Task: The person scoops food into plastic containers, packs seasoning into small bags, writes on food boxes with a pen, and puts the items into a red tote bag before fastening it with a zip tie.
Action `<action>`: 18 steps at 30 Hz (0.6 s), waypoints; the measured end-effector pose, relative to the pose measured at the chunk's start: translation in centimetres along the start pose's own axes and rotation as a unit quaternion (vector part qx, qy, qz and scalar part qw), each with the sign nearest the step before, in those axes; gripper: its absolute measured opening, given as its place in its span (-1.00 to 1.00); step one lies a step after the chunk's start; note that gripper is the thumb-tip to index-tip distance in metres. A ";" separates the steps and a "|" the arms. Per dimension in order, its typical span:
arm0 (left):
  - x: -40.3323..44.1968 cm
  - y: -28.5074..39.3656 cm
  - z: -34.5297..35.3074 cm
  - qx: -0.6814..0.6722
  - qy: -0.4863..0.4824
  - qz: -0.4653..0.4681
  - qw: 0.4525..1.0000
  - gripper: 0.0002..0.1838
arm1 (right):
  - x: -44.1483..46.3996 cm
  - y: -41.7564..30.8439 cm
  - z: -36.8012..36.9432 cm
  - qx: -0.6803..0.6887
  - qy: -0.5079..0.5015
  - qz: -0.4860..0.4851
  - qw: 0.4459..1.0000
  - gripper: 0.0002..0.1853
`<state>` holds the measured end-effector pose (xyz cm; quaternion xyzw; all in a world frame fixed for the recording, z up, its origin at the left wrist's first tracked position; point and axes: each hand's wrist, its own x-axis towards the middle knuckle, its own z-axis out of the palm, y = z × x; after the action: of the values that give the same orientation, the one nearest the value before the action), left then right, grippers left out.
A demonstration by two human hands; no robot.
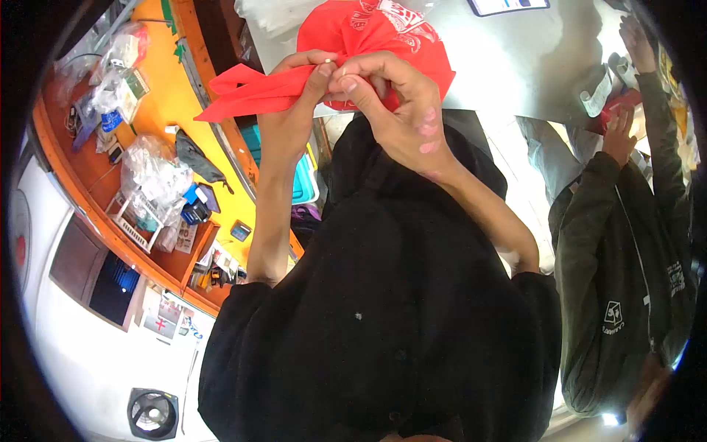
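Observation:
A red cloth bag [346, 28] with white printing lies at the near edge of the metal table. Its gathered top runs through my fingers, and a folded red end sticks out to the left. My left hand [296, 103] is closed around this gathered part, thumb on top. Right beside it, my right hand [394, 99] pinches at the same spot, thumb and fingertips together. The fingertips of both hands almost meet. Something small and pale shows at the pinch, too small to name.
The metal table [501, 66] carries clear plastic [276, 16] and a sheet or device [508, 6] at its far side. An orange counter [158, 55] with plastic bags and small items runs along the left. At the right, a co-worker in a dark jacket [607, 272] reaches over the table.

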<state>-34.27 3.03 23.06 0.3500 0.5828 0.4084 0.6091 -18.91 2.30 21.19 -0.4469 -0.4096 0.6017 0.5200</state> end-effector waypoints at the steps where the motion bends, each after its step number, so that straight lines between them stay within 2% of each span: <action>1: -0.1 0.3 0.2 0.008 0.001 0.001 1.000 -0.82 | 0.1 0.0 0.4 -0.016 0.007 -0.026 1.000 -0.86; 3: -0.2 0.4 0.3 0.016 0.004 0.003 1.000 -0.82 | 0.1 -1.1 0.8 0.072 0.010 0.057 0.996 -0.61; 5: -0.1 0.4 0.2 0.015 0.006 0.005 1.000 -0.82 | 0.4 -1.8 0.4 0.082 0.011 0.103 0.991 -0.50; 11: 0.0 0.5 0.1 0.032 0.004 0.011 0.999 -0.81 | 0.7 -1.9 -0.1 0.057 -0.035 0.078 0.995 -0.45; 18: 0.0 0.9 0.4 0.019 -0.003 -0.005 1.000 -0.81 | 1.1 -2.1 -0.3 0.093 -0.035 0.111 0.989 -0.47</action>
<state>-33.95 3.43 23.90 0.3598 0.5908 0.3927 0.6061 -18.16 3.65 23.04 -0.4182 -0.3177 0.7061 0.4750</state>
